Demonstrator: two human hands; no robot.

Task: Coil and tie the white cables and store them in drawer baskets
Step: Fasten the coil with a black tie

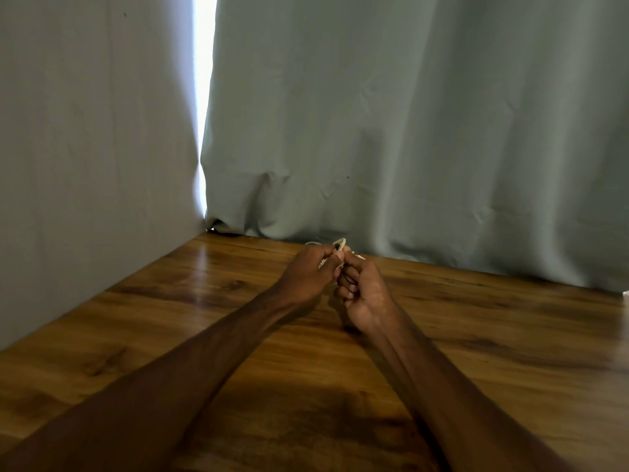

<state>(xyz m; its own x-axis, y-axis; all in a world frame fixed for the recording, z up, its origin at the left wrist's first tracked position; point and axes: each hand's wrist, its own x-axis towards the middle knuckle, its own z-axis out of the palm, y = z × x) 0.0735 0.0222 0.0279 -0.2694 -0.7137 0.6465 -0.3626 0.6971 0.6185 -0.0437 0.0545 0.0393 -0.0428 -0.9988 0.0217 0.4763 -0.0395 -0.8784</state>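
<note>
A small bundle of white cable [340, 242] sticks up between both hands above the far part of the wooden table [170, 318]. My left hand [308, 275] grips the bundle from the left, fingers curled round it. My right hand [360, 291] pinches it from the right, and a thin dark band [347, 280] loops by its fingers. Most of the cable is hidden inside the hands. No drawer basket is in view.
A grey-green curtain [408, 131] hangs along the table's far edge, with a bright gap of daylight [204, 97] at its left. A pale wall [85, 148] borders the table's left side. A small pale object [625, 293] shows at the right edge.
</note>
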